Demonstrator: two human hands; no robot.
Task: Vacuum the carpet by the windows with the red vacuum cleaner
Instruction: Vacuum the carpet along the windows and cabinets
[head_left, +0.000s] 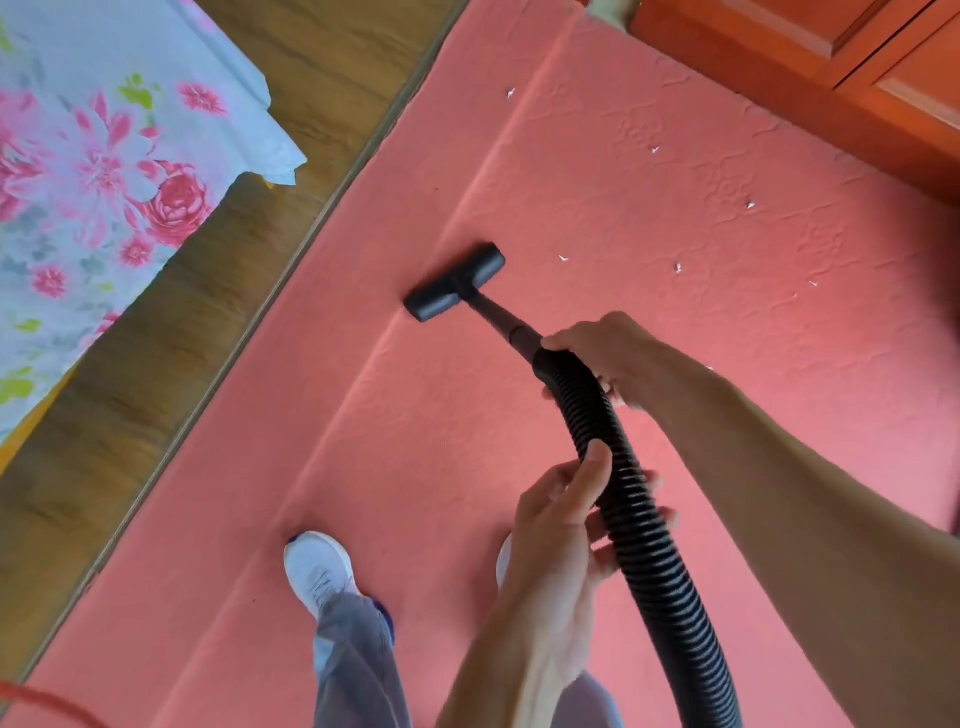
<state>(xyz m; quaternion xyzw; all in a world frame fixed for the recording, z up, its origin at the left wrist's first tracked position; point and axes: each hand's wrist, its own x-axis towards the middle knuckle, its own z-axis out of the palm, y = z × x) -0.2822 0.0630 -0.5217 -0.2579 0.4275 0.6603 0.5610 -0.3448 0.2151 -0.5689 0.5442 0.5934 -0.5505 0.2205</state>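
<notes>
1. Closest up, the left hand (561, 530) has thumb and fingers wrapped round the black ribbed vacuum hose (685, 639), just above the white trainers (317, 566).
2. Further out, the right hand (613, 353) has its fingers clamped on the hose's smooth cuff, right where it joins the black wand tube (498, 317). I'd call that the steering hand.
3. At the wand's far end, the flat black floor nozzle (454, 280) looks to be sitting on the salmon-pink textured carpet (415, 467), left of middle and apart from the edge where the brown wooden floor (130, 389) starts. The red vacuum body itself isn't in view.
4. Little white scraps (678, 267) are dotted to the right of and beyond the nozzle, none touching it, so that patch looks not yet done.
5. My take: keep the nozzle flat and use slow overlapping strokes, working right toward the scraps. Let the left hand feed slack so the hose doesn't tug.
6. Long creases run along the carpet, so push along them, not across, or it may bunch. Ease off near the orange wooden cabinet (831, 52) at far right.
</notes>
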